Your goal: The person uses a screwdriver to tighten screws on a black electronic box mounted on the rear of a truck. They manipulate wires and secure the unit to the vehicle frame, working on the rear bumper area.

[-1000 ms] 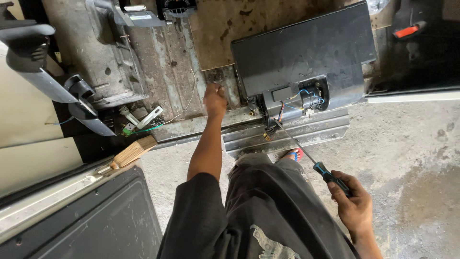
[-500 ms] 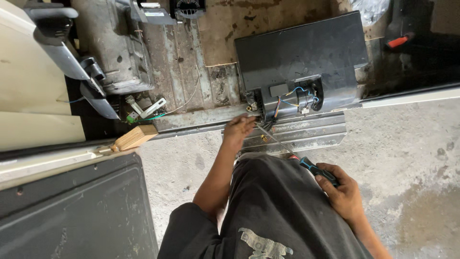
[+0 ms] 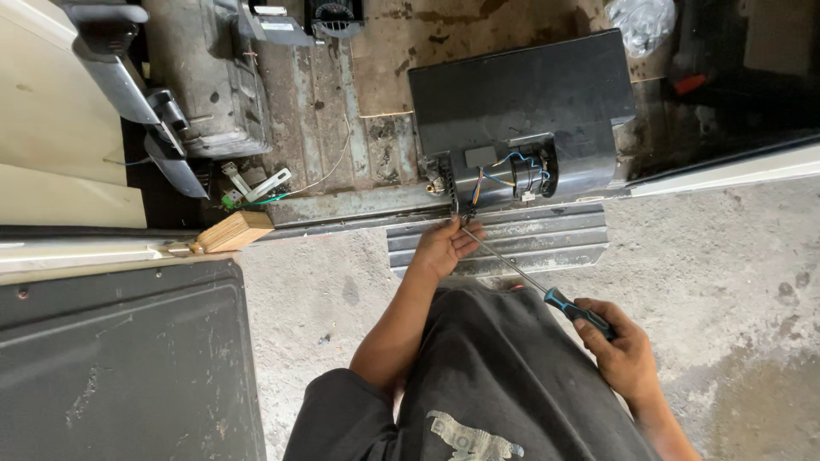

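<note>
— What carries everything here?

— A stained concrete floor [image 3: 726, 282] in front, and a rusty ribbed metal floor [image 3: 325, 94] behind it.

— What lies on the concrete?

— A ribbed grey metal step plate [image 3: 547, 235] and a large dark panel [image 3: 120, 358] at the left.

— And on the metal floor?

— A black box with coloured wires [image 3: 521, 102], a grey metal housing [image 3: 209, 77], a wooden block [image 3: 235, 230] at the edge, and a crumpled plastic bag [image 3: 642, 21].

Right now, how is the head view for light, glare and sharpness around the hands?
Head view: even daylight, soft shadows, no strong glare; the concrete floor is brightest, the upper right corner falls dark. The left hand, right hand, screwdriver and black housing look sharp; straight edges bow slightly near the frame borders.
</note>
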`<state>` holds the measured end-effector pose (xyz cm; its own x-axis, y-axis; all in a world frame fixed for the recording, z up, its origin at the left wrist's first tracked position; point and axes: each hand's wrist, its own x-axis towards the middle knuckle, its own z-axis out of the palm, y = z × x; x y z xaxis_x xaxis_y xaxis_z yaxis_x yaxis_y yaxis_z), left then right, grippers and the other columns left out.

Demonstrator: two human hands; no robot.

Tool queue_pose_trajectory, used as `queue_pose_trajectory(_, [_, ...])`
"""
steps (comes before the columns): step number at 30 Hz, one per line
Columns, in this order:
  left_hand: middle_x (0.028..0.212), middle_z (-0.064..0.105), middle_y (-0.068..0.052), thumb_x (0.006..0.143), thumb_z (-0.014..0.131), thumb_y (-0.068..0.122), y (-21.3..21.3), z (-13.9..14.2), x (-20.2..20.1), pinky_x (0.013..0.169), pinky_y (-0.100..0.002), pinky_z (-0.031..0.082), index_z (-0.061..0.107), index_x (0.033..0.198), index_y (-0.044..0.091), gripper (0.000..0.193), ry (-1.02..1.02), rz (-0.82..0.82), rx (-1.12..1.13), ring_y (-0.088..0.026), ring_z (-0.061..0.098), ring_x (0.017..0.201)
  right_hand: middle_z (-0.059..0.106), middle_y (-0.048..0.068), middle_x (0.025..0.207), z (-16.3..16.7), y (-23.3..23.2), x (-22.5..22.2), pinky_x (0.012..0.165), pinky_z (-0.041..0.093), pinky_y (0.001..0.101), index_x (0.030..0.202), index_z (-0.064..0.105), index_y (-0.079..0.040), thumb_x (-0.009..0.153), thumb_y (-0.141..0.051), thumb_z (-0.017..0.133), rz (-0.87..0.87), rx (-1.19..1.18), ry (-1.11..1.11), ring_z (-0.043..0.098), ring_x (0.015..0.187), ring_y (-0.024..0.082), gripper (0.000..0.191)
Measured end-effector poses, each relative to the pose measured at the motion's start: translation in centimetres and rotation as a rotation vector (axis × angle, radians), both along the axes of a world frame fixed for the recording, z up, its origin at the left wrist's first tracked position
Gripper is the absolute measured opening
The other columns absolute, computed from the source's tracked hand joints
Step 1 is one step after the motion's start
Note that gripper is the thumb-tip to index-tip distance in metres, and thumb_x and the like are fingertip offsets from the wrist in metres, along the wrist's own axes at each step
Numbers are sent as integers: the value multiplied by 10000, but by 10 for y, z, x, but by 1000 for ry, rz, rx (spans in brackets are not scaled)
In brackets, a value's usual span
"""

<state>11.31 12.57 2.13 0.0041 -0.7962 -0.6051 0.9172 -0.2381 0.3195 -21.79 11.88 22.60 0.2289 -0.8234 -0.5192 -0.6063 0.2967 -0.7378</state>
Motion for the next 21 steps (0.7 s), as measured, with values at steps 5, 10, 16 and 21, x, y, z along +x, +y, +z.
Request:
queue_pose_trajectory(5, [1190,719,-195,1033,605,221,10,6,-17,937,-441,612,652,1191,22,258,11,24,-88,-346,703,1147,778,82,932,-10,-1,-15,541,458,256,1247,662,14,925,-100,639,-202,126,-276,555,631,114,342])
queue_pose_trajectory(10, [1197,725,-187,1040,609,219,11,4,-26,930,-408,615,654,1189,36,240,73,71,-87,-319,699,1159,741,150,887,2,1,-15,568,466,282,1282,667,-7,958,-125,650,-194,169,-165,561,641,147,345])
queue_pose_trajectory(16, [1134,756,-154,1036,600,229,0,-12,-21,809,-351,619,670,1184,-3,283,42,113,129,-283,745,1063,757,141,865,35,-6,36,703,555,370,1230,686,-122,881,-237,716,229,-111,214,715,781,236,369])
queue_pose_trajectory(21, [1044,770,-166,1040,591,229,-5,-14,-2,759,-380,642,643,1138,5,250,-152,15,334,-277,760,930,724,104,1060,57,-18,90,715,589,451,1239,653,-172,873,-274,678,480,-211,305,736,797,341,380])
